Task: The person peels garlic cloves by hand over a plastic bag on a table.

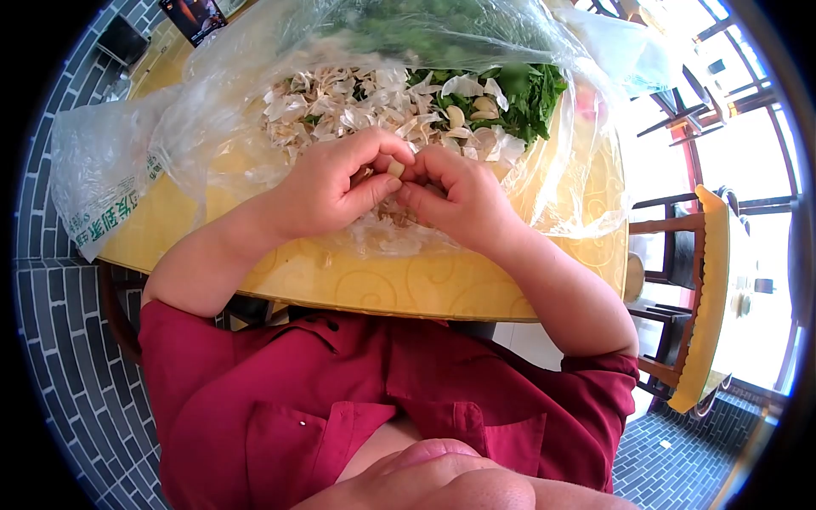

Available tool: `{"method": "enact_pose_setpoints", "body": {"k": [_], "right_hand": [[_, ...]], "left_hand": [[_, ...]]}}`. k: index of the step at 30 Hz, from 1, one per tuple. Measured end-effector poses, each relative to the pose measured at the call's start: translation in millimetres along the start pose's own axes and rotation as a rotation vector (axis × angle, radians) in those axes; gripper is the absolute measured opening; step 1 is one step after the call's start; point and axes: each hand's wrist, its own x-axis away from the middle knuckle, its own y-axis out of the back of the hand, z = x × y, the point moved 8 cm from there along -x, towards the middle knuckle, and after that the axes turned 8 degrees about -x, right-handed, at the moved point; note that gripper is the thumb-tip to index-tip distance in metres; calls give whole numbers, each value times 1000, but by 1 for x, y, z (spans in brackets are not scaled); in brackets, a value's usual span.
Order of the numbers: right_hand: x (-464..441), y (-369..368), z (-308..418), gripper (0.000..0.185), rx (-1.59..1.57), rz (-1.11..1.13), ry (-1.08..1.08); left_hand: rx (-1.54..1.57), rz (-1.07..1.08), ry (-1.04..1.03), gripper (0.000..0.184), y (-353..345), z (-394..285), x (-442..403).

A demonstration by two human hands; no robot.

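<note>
A small pale garlic clove [395, 168] is pinched between the fingertips of my left hand [344, 183], above the near edge of the garlic pile. My right hand [455, 191] meets it from the right, its thumb and fingers closed beside the clove; whether they grip a bit of skin cannot be made out. Beyond both hands lies a heap of papery garlic skins [348, 106]. A few peeled cloves [484, 108] rest at its right, next to green leaves [544, 98].
Clear plastic sheeting [561, 183] spreads over the yellow table [340, 280]. A plastic bag with green print [106, 174] lies at the left. Behind, at the top left, is a dark box [194, 17]. Chairs [671, 246] and another yellow-covered table [710, 297] stand at the right.
</note>
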Motion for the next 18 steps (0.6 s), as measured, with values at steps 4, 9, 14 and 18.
{"method": "enact_pose_setpoints", "body": {"k": [4, 9, 14, 18], "right_hand": [[0, -1, -1, 17, -3, 8, -19], [0, 0, 1, 17, 22, 5, 13], [0, -1, 0, 17, 19, 10, 0], [0, -1, -1, 17, 6, 19, -15]], "left_hand": [[-1, 4, 11, 22, 0, 0, 0], [-1, 15, 23, 22, 0, 0, 0], [3, 19, 20, 22, 0, 0, 0], [10, 29, 30, 22, -1, 0, 0]]}}
